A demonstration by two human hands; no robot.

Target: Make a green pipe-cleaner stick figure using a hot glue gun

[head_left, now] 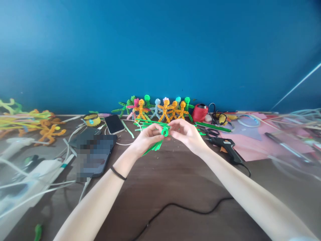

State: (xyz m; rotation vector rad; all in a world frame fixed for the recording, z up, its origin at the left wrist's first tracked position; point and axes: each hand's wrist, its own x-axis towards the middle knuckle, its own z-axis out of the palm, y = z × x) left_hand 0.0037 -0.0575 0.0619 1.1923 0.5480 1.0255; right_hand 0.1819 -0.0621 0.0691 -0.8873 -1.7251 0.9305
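Observation:
Between my two hands, above the middle of the table, is a green pipe cleaner (pixel 165 131) wound into a small coil. My left hand (pixel 150 135) pinches the coil's left side between thumb and fingers. From the right, my right hand (pixel 184 133) closes thumb and fingertips on the coil or on its loose end; its fingers partly hide the spot. Behind and below the hands lie several straight green pipe cleaners (pixel 156 146). Just beyond, a row of pipe-cleaner figures (pixel 165 108) in orange, green, pink and pale blue stands against the blue wall.
At left lie a phone (pixel 114 124), a dark tablet (pixel 96 157), a yellow tape roll (pixel 91 119) and white cables. At right are a red spool (pixel 200 112), a black glue gun (pixel 229 145) and pink sheets (pixel 263 144). A black cord (pixel 185 208) crosses the table's near part.

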